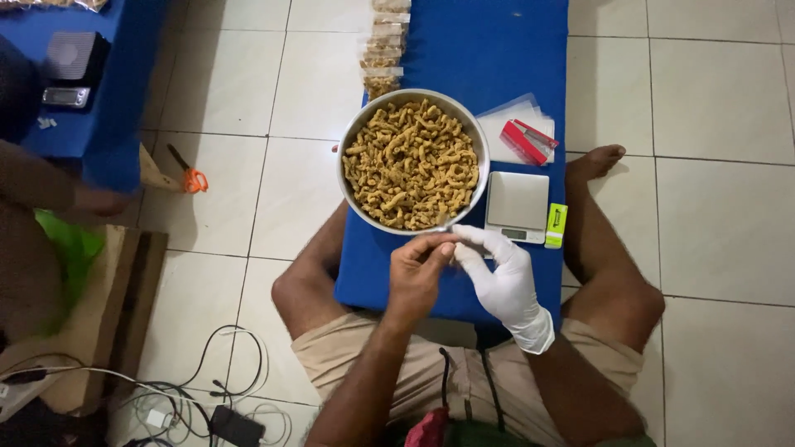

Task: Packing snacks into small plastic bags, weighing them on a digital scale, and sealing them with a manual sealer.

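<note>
White tiled floor (712,99); a low blue tabletop (497,50) runs from upper centre down to the seated person's lap. On it, centre frame: a metal bowl (479,136) of tan twisted snacks (411,161), a small scale (517,203) to its right, and filled clear packets (384,50) lined above. Left hand (418,269), bare, fingers curled together, tips meeting the gloved right hand (497,277) just below the bowl's rim. What they pinch cannot be made out.

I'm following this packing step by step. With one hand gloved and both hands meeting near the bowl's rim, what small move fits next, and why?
Probably let go with the bare left hand: the white glove already covers the right hand to the wrist, and the metal bowl of snacks sits just ahead, with the scale beside it.
</note>
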